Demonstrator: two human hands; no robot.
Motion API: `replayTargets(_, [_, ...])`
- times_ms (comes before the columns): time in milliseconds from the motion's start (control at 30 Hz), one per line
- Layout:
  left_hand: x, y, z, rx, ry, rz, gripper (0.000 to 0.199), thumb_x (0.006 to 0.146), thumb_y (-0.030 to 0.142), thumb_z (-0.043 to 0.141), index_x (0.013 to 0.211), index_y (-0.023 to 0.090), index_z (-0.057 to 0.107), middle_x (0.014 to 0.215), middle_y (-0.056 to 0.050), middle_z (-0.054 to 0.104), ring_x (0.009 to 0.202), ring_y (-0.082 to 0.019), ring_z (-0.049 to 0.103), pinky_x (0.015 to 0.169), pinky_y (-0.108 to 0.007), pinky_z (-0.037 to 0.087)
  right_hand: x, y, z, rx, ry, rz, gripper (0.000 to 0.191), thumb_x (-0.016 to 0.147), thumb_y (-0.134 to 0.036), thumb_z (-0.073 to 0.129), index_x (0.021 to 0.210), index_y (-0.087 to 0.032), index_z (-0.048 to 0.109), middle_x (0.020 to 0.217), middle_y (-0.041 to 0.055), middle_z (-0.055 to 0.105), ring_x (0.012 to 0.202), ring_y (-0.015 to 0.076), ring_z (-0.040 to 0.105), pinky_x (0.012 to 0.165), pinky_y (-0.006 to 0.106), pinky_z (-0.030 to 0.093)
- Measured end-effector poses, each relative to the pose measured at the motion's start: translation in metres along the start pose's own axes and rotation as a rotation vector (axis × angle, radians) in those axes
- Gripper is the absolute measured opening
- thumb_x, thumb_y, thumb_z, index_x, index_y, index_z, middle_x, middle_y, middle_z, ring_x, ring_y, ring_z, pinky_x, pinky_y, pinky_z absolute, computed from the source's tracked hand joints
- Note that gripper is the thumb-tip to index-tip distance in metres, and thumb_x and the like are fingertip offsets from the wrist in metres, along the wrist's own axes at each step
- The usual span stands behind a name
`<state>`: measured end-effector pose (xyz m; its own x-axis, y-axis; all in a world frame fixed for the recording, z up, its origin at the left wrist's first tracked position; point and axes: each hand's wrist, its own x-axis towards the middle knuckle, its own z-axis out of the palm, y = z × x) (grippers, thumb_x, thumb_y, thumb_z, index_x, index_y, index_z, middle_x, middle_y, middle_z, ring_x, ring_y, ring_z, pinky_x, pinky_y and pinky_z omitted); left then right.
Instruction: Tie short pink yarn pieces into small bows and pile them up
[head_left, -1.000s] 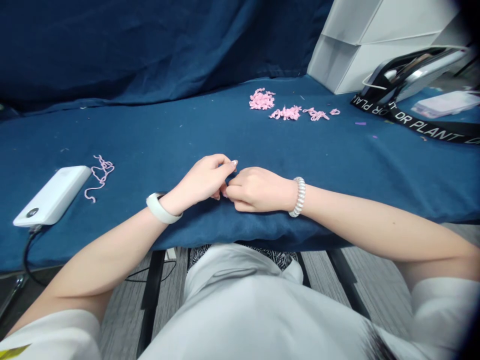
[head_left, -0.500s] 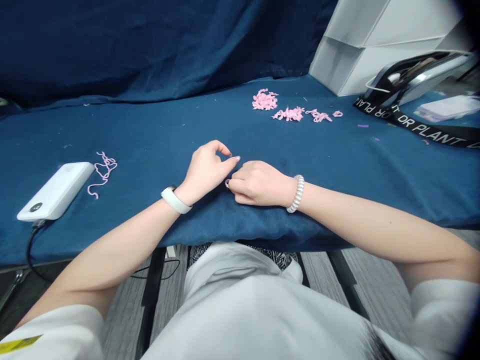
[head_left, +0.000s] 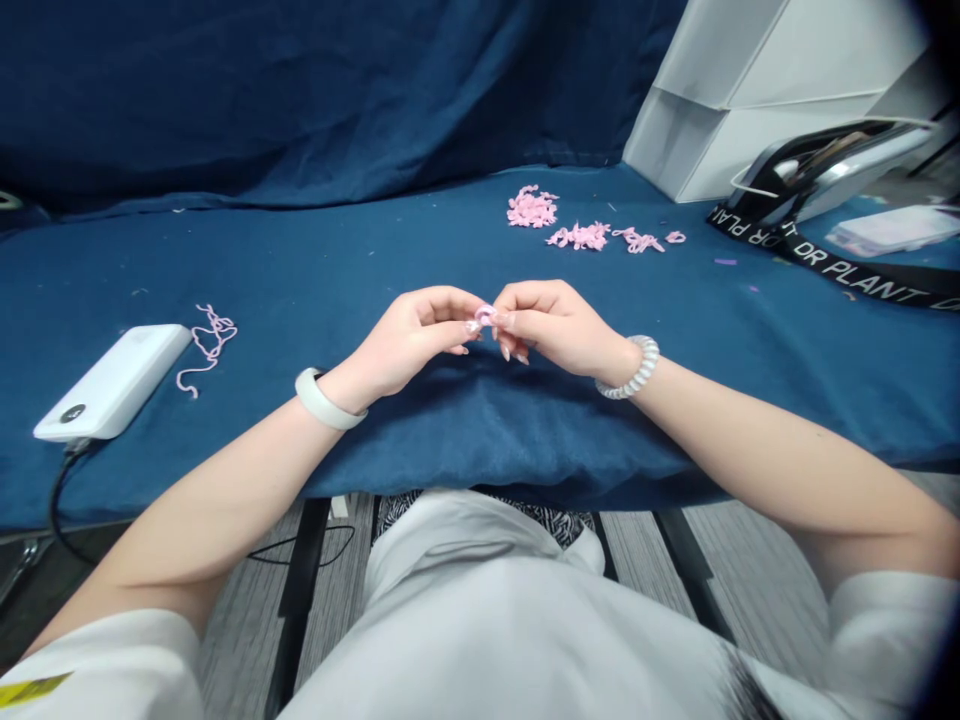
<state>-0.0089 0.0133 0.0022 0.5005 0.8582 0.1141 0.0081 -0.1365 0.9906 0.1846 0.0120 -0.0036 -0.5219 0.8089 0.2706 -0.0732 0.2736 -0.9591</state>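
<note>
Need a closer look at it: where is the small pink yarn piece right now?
In the head view, the small pink yarn piece is at centre, held between the fingertips of the left hand and the right hand, above the blue cloth.

Left hand [head_left: 409, 340] and right hand [head_left: 559, 325] pinch a small pink loop [head_left: 486, 315] above the blue cloth [head_left: 300, 270].
The fingers [head_left: 450, 312] of both hands hold the loop between them. On the far side lie pink cord pieces [head_left: 579, 236] in small piles, and on the left a white power bank [head_left: 112, 382] is just beside a loose pink cord [head_left: 210, 345].
</note>
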Motion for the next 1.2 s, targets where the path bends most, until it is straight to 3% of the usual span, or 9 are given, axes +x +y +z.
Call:
replayTargets(233, [-0.003, 0.004, 0.004, -0.015, 0.03, 0.016, 0.023, 0.071, 0.026, 0.075, 0.087, 0.013, 0.066, 0.083, -0.004, 0.065, 0.077, -0.012, 0.062, 0.061, -0.019, 0.05, -0.001, 0.002, 0.001, 0.0, 0.014, 0.012, 0.019, 0.083, -0.024, 0.061, 0.071, -0.01, 0.058, 0.055, 0.0001, 0.056, 0.045, 0.0051, 0.047, 0.043, 0.016, 0.04])
replayTargets(433, [-0.003, 0.006, 0.009, 0.045, 0.099, 0.006, 0.024, 0.068, 0.026, 0.077, 0.075, 0.01, 0.061, 0.071, -0.004, 0.064, 0.063, -0.009, 0.059, 0.054, -0.017, 0.048, -0.001, 0.003, 0.003, -0.084, 0.057, -0.003, 0.016, 0.084, -0.023, 0.058, 0.074, -0.01, 0.059, 0.057, 0.0001, 0.056, 0.048, 0.0056, 0.049, 0.045, 0.017, 0.042])
replayTargets(933, [-0.003, 0.005, 0.015, 0.12, 0.271, 0.033, 0.021, 0.067, 0.026, 0.072, 0.069, 0.012, 0.058, 0.069, -0.004, 0.065, 0.06, -0.01, 0.058, 0.049, -0.018, 0.045, -0.003, 0.004, 0.005, -0.193, 0.092, -0.065, 0.023, 0.088, -0.029, 0.054, 0.074, -0.011, 0.058, 0.061, 0.0009, 0.057, 0.052, 0.0065, 0.05, 0.051, 0.018, 0.042])
replayTargets(1200, [-0.003, 0.005, 0.014, 0.181, 0.283, 0.053, 0.024, 0.069, 0.031, 0.073, 0.07, 0.012, 0.059, 0.068, -0.004, 0.063, 0.056, -0.009, 0.054, 0.047, -0.019, 0.044, -0.001, 0.009, 0.005, -0.209, 0.151, -0.055, 0.038, 0.091, -0.045, 0.047, 0.073, -0.013, 0.055, 0.062, 0.0017, 0.054, 0.054, 0.009, 0.049, 0.052, 0.022, 0.041])
